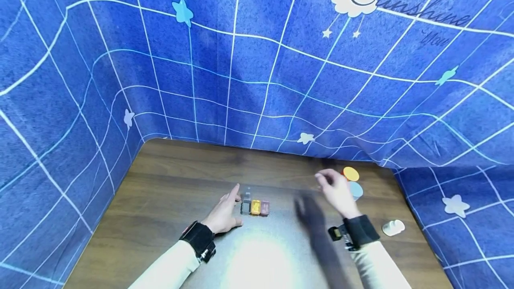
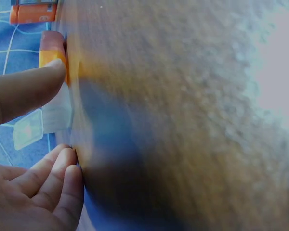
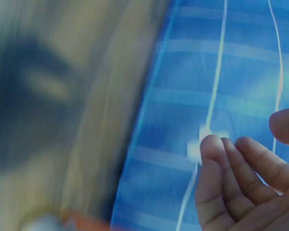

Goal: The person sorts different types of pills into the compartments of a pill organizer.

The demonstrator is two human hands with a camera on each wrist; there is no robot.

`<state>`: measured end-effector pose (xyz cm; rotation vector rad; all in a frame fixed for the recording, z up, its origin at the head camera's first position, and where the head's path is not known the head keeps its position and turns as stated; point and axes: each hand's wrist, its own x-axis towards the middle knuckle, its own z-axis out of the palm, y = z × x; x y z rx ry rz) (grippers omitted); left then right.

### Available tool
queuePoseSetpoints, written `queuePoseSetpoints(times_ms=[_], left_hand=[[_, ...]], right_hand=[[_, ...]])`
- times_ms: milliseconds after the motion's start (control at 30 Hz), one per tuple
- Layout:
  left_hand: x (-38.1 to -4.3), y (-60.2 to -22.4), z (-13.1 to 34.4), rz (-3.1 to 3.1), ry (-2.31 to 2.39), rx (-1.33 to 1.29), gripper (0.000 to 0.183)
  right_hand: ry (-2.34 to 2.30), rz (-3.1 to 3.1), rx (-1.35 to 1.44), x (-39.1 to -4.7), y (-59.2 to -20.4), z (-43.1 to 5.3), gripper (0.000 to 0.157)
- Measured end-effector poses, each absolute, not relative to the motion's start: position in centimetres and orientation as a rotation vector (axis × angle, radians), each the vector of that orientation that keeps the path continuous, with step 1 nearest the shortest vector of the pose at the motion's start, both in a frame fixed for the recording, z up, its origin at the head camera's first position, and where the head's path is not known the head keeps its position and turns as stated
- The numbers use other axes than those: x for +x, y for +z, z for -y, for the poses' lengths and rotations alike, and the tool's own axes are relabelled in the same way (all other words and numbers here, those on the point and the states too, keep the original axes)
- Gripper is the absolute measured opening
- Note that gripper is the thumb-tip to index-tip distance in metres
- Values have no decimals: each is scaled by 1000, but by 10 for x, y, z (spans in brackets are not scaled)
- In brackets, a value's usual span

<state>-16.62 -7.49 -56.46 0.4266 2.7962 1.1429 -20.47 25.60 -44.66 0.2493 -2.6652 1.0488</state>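
A small row of three joined translucent boxes lies on the table: one clear, one orange-yellow, one pinkish. In the left wrist view, the clear box's lid stands raised. My left hand is just left of the row, index finger and thumb spread at its near and far sides. The thumb overlaps the orange box in the left wrist view; I cannot tell whether it touches. To the right, my right hand hovers above the table, fingers loosely bent, thumb apart from them in the right wrist view, holding nothing.
Beside the right hand stand a round orange-topped container and a pale blue round one. A small white bottle lies near the table's right edge. Blue patterned cloth hangs behind and along both sides of the wooden table.
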Motion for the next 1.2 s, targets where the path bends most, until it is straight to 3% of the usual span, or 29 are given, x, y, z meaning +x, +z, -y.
queuePoseSetpoints(times_ms=[433, 733, 1067, 1200], left_hand=[[-168, -566, 76, -2777, 1160, 415, 109], [-169, -567, 78, -2769, 1173, 402, 107], [-170, -567, 78, -2757, 1205, 397, 104], [-169, -567, 78, -2750, 1197, 384, 103]], right_hand=[[572, 2703, -419, -189, -440, -429, 48], [599, 2966, -840, -165, -474, -473, 82], [518, 3110, -800, -158, -500, -477, 80], [451, 3144, -699, -158, -506, -476, 66]])
